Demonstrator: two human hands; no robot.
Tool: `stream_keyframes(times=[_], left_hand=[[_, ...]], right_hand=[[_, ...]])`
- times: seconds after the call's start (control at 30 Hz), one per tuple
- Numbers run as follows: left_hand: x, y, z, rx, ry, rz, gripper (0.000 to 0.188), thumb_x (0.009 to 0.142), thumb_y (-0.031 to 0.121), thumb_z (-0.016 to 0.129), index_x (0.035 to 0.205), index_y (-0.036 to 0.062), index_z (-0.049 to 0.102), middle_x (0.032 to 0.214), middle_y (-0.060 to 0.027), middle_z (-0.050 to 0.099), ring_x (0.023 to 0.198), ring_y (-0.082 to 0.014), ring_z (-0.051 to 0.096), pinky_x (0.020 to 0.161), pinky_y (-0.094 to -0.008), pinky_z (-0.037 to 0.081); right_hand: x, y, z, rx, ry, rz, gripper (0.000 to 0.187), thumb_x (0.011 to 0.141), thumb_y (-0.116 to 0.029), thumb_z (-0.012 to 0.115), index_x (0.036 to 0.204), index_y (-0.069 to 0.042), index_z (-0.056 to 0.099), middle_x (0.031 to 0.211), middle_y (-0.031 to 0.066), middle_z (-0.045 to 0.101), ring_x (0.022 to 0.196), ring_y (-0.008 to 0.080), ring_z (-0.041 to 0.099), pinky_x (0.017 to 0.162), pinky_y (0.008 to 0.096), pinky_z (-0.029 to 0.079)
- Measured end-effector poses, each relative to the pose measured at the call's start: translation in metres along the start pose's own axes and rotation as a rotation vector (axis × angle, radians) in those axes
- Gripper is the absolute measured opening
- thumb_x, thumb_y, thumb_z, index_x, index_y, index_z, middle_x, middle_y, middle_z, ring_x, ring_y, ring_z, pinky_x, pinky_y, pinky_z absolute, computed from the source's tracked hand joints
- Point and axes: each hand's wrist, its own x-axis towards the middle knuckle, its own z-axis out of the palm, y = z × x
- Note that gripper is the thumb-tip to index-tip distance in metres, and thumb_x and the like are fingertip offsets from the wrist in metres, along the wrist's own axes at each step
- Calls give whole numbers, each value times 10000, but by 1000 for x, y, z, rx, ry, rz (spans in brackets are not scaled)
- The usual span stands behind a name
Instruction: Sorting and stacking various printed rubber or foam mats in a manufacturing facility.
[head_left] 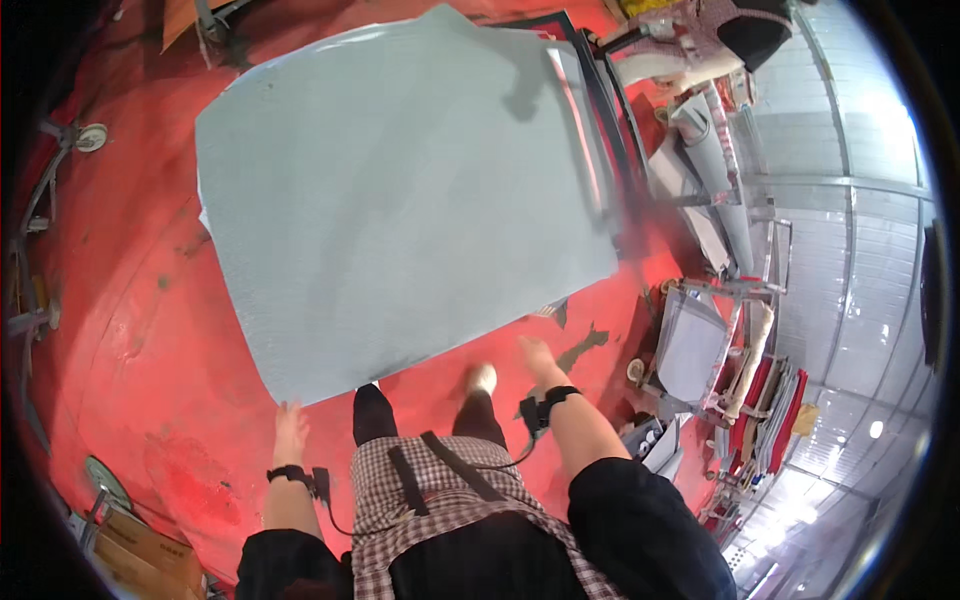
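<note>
A large grey-green sheet (400, 210), like a pile of cloth or felt, lies spread over the red floor in front of me. My left hand (290, 430) is at its near left corner, fingers pointing toward the edge; whether they touch it I cannot tell. To the right, my right hand (541, 360) hangs apart from the sheet's near edge, its fingers stretched out and holding nothing visible. Both wrists wear black bands with cables. A shadow falls across the sheet's upper right part.
A dark frame (625, 120) stands along the sheet's right side. Beyond it are a rack with grey pieces (690, 335) and several folded red and grey cloths (775, 420). Another person's arm (680, 70) shows at the top right. A cardboard box (140, 555) sits at lower left.
</note>
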Motion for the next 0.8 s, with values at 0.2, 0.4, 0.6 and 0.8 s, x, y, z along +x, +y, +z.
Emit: stream_keyframes(times=[0.2, 0.4, 0.6, 0.8], left_hand=[[-21, -63, 67, 210, -161, 124, 570, 804, 250, 553, 1289, 122, 283, 1168, -93, 438, 1007, -209, 492, 824, -338, 384], [-37, -87, 125, 261, 44, 277, 441, 832, 191, 505, 1238, 89, 370, 1026, -70, 538, 897, -160, 542, 729, -252, 421], [-37, -129, 194, 455, 1, 47, 431, 840, 190, 482, 1236, 64, 369, 1029, -94, 548, 905, -171, 548, 752, -270, 418], [-55, -127, 286, 663, -107, 248, 481, 812, 147, 546, 1244, 50, 358, 1070, -125, 535, 942, -189, 535, 792, -283, 417]], right_hand=[[62, 60, 50, 856, 20, 834, 478, 787, -476, 523, 1014, -57, 497, 750, 65, 486, 618, 210, 460, 558, 391, 432], [156, 133, 41, 1266, 69, 877, 926, 732, -613, 483, 1339, -29, 97, 1375, 229, 77, 1235, 427, 153, 962, 578, 169], [194, 207, 32, 1538, 41, 842, 737, 626, -523, 678, 1141, -70, 407, 1046, 119, 431, 961, 267, 439, 850, 468, 354], [168, 222, -9, 1358, -68, 858, 685, 642, -505, 677, 1037, 4, 447, 985, 127, 475, 923, 266, 473, 900, 455, 296]])
